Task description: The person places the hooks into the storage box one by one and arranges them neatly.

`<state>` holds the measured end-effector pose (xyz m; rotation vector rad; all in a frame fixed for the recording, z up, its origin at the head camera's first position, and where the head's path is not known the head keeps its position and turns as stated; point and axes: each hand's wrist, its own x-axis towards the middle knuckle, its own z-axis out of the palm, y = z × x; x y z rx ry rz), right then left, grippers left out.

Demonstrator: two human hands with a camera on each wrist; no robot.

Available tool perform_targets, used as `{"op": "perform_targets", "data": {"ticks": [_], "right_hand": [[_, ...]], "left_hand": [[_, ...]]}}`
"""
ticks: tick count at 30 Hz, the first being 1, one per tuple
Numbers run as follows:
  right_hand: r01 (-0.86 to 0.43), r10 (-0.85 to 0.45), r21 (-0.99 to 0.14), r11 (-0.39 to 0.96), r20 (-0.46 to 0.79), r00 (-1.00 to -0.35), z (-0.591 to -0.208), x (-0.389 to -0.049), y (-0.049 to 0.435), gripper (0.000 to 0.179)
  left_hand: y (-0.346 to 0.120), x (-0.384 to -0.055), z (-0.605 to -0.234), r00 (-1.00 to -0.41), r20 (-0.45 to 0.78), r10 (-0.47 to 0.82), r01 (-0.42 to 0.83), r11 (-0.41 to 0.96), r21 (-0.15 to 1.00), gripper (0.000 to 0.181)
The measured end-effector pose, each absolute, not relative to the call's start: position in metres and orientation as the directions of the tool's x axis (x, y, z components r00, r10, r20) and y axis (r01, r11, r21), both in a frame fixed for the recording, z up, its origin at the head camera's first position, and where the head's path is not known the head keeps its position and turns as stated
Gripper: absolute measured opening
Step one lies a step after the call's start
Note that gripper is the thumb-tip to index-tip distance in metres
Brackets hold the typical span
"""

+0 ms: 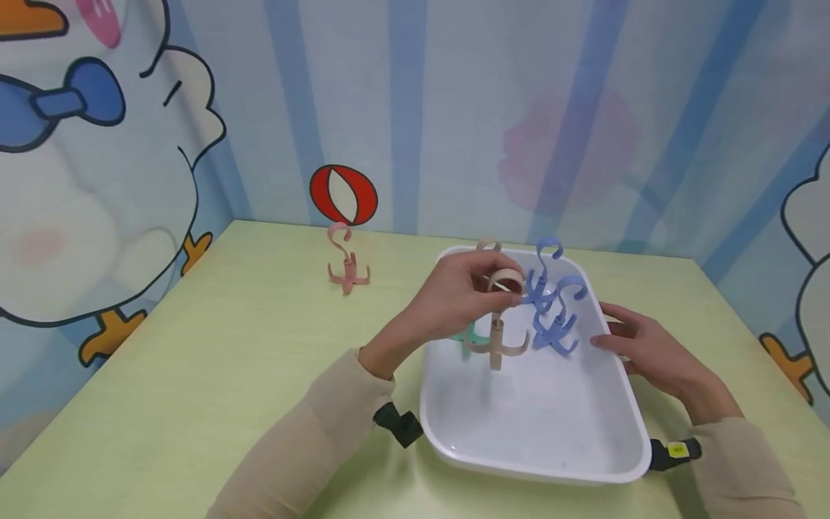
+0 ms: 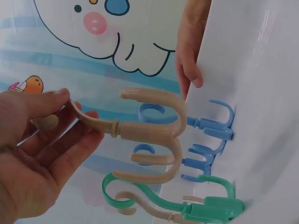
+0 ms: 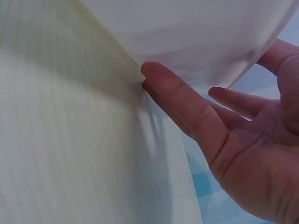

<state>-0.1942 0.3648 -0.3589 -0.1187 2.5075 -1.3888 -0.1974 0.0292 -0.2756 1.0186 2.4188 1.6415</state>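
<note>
My left hand (image 1: 463, 288) pinches a beige four-pronged swivel hook (image 1: 496, 342) by its curved top. The hook hangs upright over the white tray (image 1: 538, 418); in the left wrist view its prongs (image 2: 152, 133) point back toward the hand. At the tray's right side, my right hand (image 1: 661, 353) holds the rim, thumb over the edge and fingers along the outer wall, as the right wrist view (image 3: 224, 126) also shows. Inside the tray stand two blue hooks (image 1: 555, 333), a green hook (image 2: 215, 210) and another beige hook (image 2: 126, 200), partly hidden.
A pink hook (image 1: 349, 270) stands on the pale green table (image 1: 194, 375), left of the tray and near the back edge. Behind the table hangs a striped cartoon backdrop (image 1: 454, 122).
</note>
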Motion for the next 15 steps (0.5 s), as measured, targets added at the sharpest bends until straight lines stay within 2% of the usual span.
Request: {"op": "perform_targets", "data": {"ticks": [15], "right_hand": [[0.056, -0.203, -0.84, 0.54, -0.194, -0.96, -0.36, -0.193, 0.357, 0.086]], "left_hand": [[0.058, -0.202, -0.277, -0.724, 0.292, 0.625, 0.527, 0.228, 0.819, 0.02]]}}
